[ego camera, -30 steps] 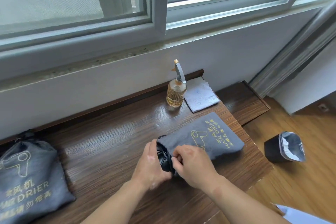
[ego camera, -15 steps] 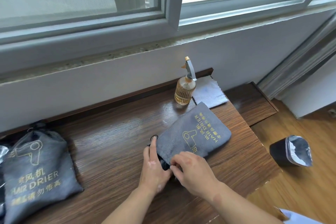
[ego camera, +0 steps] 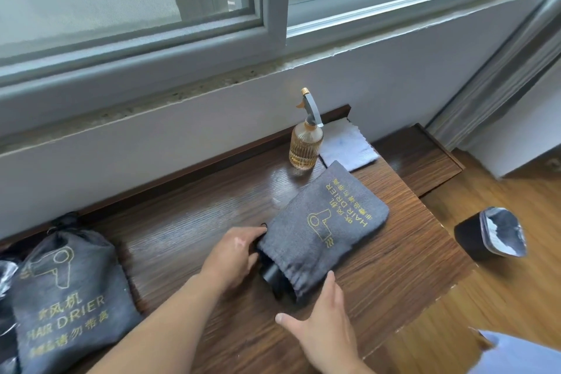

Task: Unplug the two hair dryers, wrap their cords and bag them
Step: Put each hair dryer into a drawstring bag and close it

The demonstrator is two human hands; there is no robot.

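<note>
The left hand (ego camera: 239,255) has its grip closed on the mouth of the grey bag (ego camera: 328,222), fingers curled over the hem at the far corner of the opening; the right hand (ego camera: 324,322) lies flat and spread, thumb out to the side, its fingertips touching the near corner of the same hem and holding nothing. Between the two hands the black end of a hair dryer (ego camera: 273,278) pokes out of the opening, the rest of it inside the bag; the bag lies flat and aslant on the dark wooden bench (ego camera: 197,222), its gold print facing up. Beyond it an amber spray bottle (ego camera: 305,146) stands upright, just beside a folded pale cloth (ego camera: 346,146). A second bag (ego camera: 69,297), bunched tight at its top, rests well apart at the bench's left end. The bench runs along a white wall under a grey-framed window (ego camera: 273,24); to the right, on the lighter wooden floor (ego camera: 501,297), stands a small black bin (ego camera: 491,237).
</note>
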